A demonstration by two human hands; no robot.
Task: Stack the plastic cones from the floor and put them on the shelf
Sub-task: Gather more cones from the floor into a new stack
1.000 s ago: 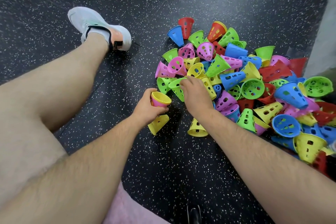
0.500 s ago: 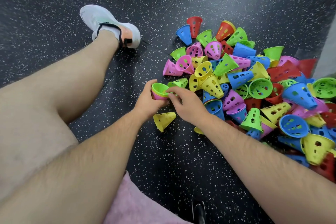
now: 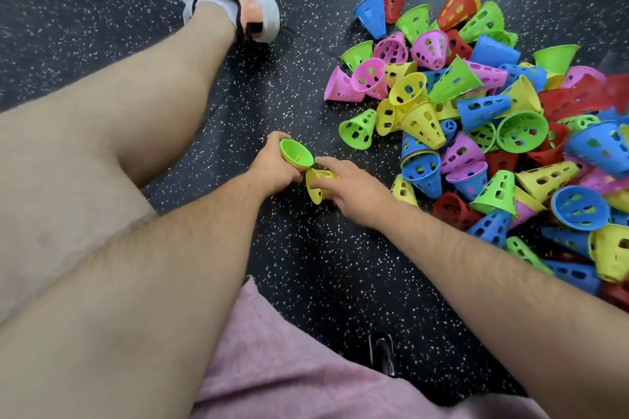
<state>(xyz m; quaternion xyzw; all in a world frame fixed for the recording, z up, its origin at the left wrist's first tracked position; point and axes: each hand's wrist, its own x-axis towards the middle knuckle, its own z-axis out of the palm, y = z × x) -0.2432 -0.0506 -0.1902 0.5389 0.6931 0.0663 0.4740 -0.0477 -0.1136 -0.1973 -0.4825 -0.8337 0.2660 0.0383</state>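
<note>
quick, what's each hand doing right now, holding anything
Left hand: closed around the cone stack, green one on top.
Right hand: pinching the loose yellow cone.

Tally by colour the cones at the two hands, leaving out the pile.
Green cone: 1, top one in the left hand
Pink cone: 1, rim showing under the green
Yellow cone: 1, on the floor, pinched by the right hand
Total: 3 visible; any nested inside are hidden.
</note>
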